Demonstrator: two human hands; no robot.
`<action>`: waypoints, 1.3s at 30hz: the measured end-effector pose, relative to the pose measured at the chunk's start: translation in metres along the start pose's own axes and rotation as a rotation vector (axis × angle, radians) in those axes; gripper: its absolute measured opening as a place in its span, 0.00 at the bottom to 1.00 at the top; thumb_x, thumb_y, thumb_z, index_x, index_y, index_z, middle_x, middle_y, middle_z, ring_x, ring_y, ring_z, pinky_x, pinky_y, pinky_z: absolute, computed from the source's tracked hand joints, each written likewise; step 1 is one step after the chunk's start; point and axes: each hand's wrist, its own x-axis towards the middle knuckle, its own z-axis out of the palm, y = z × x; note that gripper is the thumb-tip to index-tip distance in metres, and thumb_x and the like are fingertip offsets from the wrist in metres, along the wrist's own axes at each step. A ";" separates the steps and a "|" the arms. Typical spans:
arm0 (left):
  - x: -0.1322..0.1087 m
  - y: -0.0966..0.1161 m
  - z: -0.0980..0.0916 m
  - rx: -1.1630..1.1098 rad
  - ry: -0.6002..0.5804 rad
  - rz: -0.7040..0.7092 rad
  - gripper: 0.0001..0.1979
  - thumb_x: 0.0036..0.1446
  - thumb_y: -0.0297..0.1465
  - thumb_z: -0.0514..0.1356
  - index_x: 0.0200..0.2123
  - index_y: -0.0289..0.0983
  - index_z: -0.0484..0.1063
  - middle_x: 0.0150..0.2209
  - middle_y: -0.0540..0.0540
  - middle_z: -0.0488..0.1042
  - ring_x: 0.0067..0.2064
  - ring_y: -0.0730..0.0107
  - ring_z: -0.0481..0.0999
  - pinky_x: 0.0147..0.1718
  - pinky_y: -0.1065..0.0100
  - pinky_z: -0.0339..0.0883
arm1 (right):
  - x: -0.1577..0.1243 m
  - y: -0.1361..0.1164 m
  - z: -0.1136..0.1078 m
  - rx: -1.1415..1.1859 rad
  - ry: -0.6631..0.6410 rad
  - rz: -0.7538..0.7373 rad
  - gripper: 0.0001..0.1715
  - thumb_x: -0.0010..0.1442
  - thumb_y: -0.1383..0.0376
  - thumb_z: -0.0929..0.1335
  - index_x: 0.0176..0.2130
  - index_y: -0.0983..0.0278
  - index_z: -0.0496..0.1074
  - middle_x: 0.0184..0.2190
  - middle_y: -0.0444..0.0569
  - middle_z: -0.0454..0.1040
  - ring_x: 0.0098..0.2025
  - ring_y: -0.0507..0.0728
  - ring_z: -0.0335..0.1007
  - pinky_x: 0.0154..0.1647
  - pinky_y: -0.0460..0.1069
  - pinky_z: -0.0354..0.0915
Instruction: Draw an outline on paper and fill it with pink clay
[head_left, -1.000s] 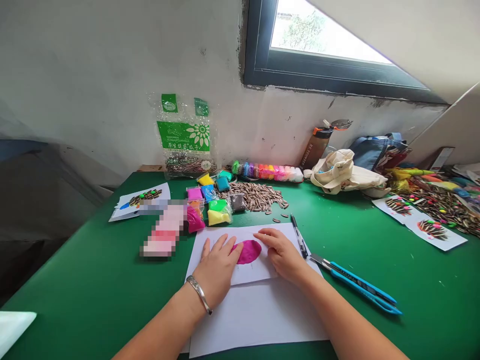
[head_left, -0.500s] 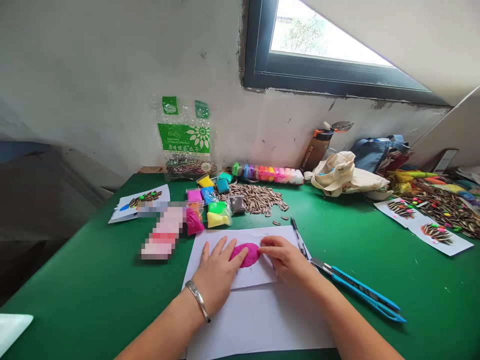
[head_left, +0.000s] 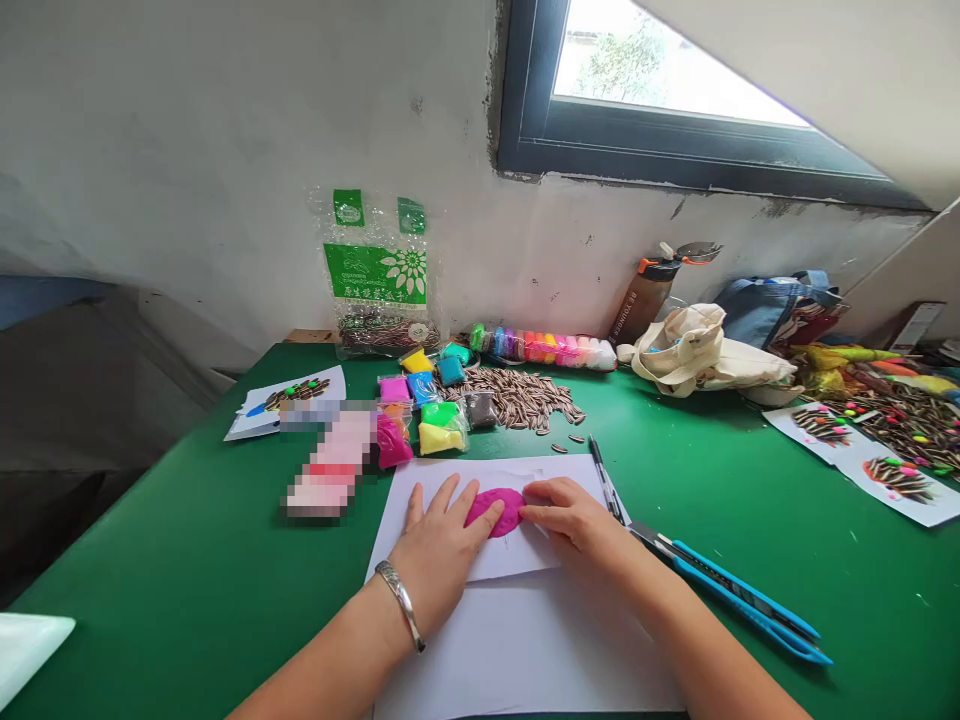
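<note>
A flat oval of magenta modelling clay lies on a small white paper sheet, which rests over larger white paper. My left hand is spread across the sheet, its thumb on the clay and its other fingers left of it. A silver bracelet circles that wrist. At the clay's right edge is my right hand, thumb and bent forefinger touching the rim, the remaining fingers curled underneath and partly hidden. Short pencil-like lines show below the oval.
Behind the paper are bagged clay blocks and loose sunflower seeds. A pen and a blue utility knife lie to the right. A seed bag, a bottle and a cloth bag stand along the wall.
The view has shifted slightly, so everything sits a little further right. Both hands stay at the clay, with only small finger movement at its right edge.
</note>
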 end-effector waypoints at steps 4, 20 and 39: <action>0.001 0.000 0.000 -0.003 -0.003 0.002 0.36 0.53 0.17 0.47 0.62 0.52 0.52 0.65 0.42 0.53 0.65 0.46 0.47 0.56 0.33 0.42 | 0.002 -0.006 -0.004 -0.009 -0.051 -0.005 0.23 0.60 0.75 0.61 0.47 0.55 0.74 0.43 0.50 0.73 0.46 0.58 0.66 0.46 0.53 0.66; 0.000 0.001 0.005 -0.002 0.027 0.012 0.37 0.52 0.17 0.48 0.63 0.51 0.50 0.65 0.42 0.52 0.65 0.47 0.46 0.56 0.33 0.41 | 0.002 -0.008 -0.014 -0.006 -0.115 -0.037 0.20 0.61 0.72 0.62 0.47 0.54 0.74 0.45 0.49 0.74 0.48 0.58 0.66 0.48 0.53 0.66; 0.000 -0.010 0.007 0.019 0.092 0.055 0.35 0.51 0.15 0.47 0.61 0.45 0.56 0.62 0.42 0.59 0.64 0.53 0.53 0.56 0.39 0.50 | 0.002 -0.005 0.008 -0.173 -0.023 -0.039 0.25 0.56 0.77 0.61 0.50 0.60 0.71 0.46 0.54 0.71 0.44 0.58 0.63 0.45 0.54 0.65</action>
